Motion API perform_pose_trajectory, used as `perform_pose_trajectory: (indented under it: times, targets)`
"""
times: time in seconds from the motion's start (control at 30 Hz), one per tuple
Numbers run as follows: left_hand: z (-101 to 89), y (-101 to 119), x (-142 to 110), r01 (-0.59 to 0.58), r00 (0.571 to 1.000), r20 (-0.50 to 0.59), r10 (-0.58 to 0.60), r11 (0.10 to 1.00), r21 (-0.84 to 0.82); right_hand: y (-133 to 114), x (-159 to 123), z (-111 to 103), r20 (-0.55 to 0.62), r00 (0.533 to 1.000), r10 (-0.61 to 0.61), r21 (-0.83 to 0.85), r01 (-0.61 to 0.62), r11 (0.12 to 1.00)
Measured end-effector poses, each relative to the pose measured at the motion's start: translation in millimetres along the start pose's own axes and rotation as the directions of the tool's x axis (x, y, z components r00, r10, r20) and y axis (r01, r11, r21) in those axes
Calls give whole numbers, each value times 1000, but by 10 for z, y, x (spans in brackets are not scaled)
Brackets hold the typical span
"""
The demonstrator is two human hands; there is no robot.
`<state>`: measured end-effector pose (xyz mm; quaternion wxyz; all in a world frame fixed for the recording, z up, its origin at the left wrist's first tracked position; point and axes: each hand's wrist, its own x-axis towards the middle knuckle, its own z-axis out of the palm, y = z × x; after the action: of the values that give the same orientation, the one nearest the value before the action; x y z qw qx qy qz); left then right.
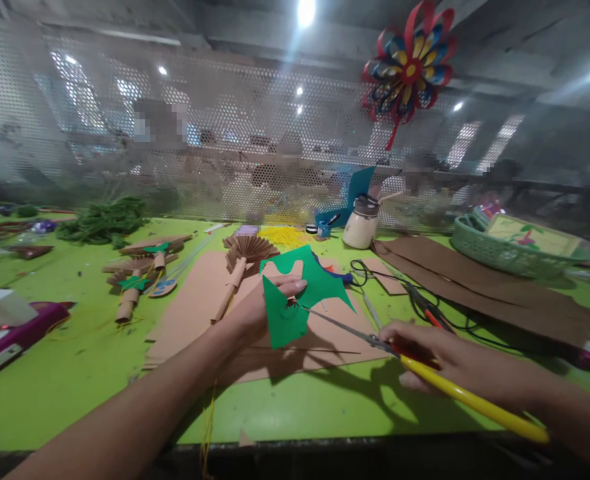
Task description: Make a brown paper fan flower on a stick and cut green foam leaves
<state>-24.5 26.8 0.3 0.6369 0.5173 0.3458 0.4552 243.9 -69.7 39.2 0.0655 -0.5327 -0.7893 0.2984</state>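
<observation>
My left hand (281, 291) pinches a sheet of green paper (325, 279) with several curved cut-outs along its edges. In my right hand (425, 347) is a pair of scissors (469, 397) with long yellow handles. Their thin blades point left, and the tips meet the green paper close to my left fingers. Under both hands lie stacked tan cardboard sheets (185, 313). Just beyond my left wrist rests a pleated brown paper fan shape on a rolled paper stem (231, 287). Part of the scissor grip is hidden by my right fingers.
Rolled paper figures with green stars (133, 283) lie left, near a purple stapler-like tool (19, 333). A jar (361, 223) stands behind. Right are a cabled tool with a red part (432, 317), brown sheets (475, 280) and a green basket (495, 248). The table's front edge (355, 440) is close.
</observation>
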Motion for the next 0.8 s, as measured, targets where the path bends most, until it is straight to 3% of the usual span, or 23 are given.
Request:
perform_pose_trajectory:
  times: [0.2,0.47,0.8]
  targets:
    - [1,-23,-11,-15,1000,-11,14,995,-101,-118,87,26,37,998,47,60,-49,997]
    - [-70,-24,10,63,997,-34,-69,987,-149,38,3,57,-46,997,64,90,-60,994]
    - [36,4,-26,82,996,49,-73,976,-202,-54,89,77,10,999,41,83,-41,996]
